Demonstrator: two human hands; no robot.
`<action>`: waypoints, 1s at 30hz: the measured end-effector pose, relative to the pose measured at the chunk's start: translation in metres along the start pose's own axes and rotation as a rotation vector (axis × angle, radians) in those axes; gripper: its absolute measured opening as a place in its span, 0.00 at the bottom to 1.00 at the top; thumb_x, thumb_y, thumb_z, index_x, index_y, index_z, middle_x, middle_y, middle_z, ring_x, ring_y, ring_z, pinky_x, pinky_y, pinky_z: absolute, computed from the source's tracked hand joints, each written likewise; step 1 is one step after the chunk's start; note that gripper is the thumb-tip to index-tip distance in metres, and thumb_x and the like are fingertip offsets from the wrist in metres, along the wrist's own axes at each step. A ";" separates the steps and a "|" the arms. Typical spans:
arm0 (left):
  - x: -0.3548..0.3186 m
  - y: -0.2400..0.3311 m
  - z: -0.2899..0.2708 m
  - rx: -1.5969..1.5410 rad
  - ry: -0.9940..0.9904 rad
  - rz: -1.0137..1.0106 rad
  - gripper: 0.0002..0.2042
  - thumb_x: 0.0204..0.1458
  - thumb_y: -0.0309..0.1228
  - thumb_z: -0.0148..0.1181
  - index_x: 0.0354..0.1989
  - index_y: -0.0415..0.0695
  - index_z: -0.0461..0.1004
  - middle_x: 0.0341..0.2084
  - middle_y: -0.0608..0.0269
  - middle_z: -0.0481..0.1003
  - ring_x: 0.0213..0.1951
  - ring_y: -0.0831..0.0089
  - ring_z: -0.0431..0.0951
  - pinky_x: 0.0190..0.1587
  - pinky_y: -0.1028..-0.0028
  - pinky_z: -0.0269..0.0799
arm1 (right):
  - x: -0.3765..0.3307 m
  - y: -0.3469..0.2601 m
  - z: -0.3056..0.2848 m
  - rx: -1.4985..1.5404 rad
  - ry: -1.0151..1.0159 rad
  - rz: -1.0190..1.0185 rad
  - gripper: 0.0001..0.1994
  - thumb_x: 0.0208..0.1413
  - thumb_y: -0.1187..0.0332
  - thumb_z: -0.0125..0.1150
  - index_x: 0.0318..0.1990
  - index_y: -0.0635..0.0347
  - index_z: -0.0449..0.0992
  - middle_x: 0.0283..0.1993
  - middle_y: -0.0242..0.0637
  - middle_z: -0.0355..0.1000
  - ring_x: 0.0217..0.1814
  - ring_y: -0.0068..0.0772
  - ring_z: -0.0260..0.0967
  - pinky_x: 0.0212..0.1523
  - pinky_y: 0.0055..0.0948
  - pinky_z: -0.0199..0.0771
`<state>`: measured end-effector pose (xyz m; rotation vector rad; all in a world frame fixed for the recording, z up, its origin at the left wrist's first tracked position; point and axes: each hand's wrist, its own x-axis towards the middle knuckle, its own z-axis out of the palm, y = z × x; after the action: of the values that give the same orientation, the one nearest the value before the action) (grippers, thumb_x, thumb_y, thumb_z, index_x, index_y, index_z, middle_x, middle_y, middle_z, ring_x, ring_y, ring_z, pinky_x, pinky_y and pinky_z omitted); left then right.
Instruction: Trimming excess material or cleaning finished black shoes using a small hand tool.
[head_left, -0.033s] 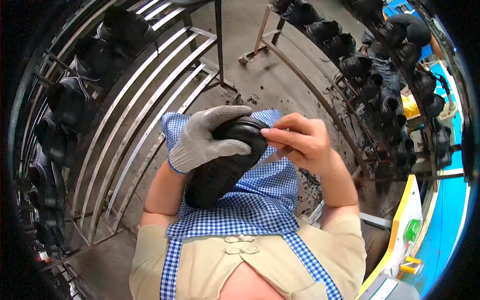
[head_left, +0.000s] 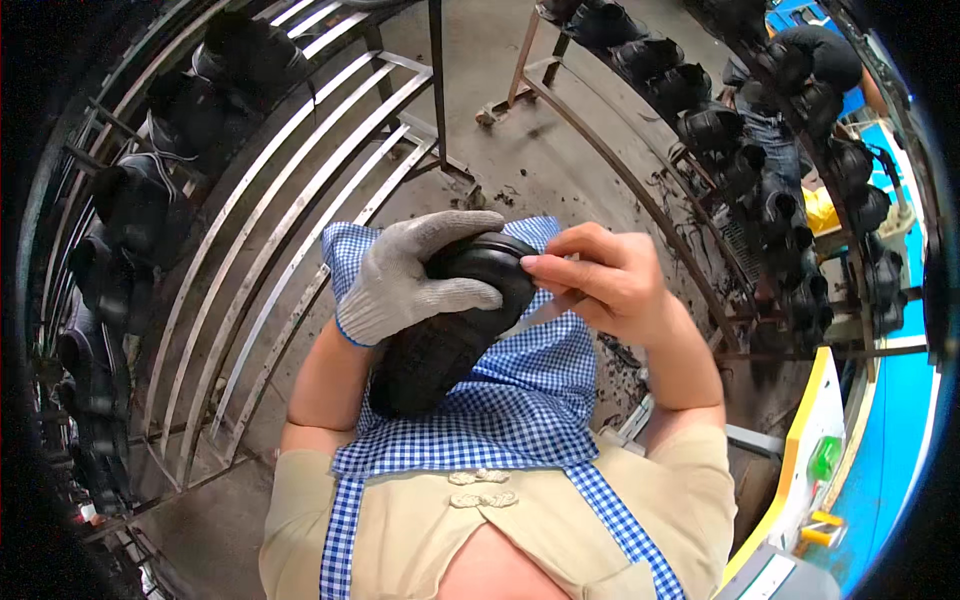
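Grey, stained concrete floor [head_left: 560,150] spreads between two curved metal racks: the rack on the left [head_left: 250,230] carries black boots [head_left: 130,210] on its outer rails, at least five showing, while its inner bars are bare; the rack on the right [head_left: 640,190] holds a row of about eight similar black boots [head_left: 710,130]. Dark scraps litter the floor near the right rack. Over a blue-and-white checked apron [head_left: 520,400], the left hand [head_left: 410,280], in a grey knitted glove, has its fingers wrapped over the toe of one black rubber-soled shoe [head_left: 450,320] resting on the lap. The bare right hand [head_left: 610,280] pinches its fingertips together at the shoe's front edge. A yellow-edged machine [head_left: 800,470] stands at lower right.
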<state>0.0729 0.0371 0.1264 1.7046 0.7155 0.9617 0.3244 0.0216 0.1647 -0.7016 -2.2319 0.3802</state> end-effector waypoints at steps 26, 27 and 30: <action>0.028 -0.061 0.075 -0.161 -0.706 -0.468 0.28 0.40 0.43 0.69 0.50 0.40 0.75 0.41 0.58 0.78 0.44 0.69 0.77 0.53 0.71 0.70 | -0.109 0.021 0.014 0.431 -0.170 0.473 0.07 0.37 0.77 0.61 0.25 0.63 0.68 0.23 0.33 0.64 0.22 0.24 0.62 0.24 0.23 0.62; 0.029 -0.062 0.076 -0.176 -0.709 -0.475 0.29 0.40 0.43 0.70 0.49 0.40 0.75 0.41 0.58 0.78 0.44 0.69 0.77 0.53 0.71 0.70 | -0.113 0.023 0.015 0.430 -0.162 0.483 0.07 0.37 0.77 0.61 0.25 0.63 0.68 0.23 0.33 0.64 0.22 0.24 0.62 0.24 0.23 0.62; 0.031 -0.061 0.078 -0.204 -0.683 -0.568 0.31 0.33 0.41 0.74 0.48 0.38 0.75 0.40 0.57 0.77 0.45 0.67 0.77 0.55 0.70 0.69 | -0.119 0.030 0.022 0.555 -0.098 0.510 0.06 0.39 0.76 0.59 0.25 0.63 0.67 0.23 0.31 0.62 0.22 0.20 0.59 0.23 0.21 0.57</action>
<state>0.1549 0.0443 0.0635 1.3976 0.5600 0.0349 0.3866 -0.0258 0.0678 -0.9420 -1.8686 1.2497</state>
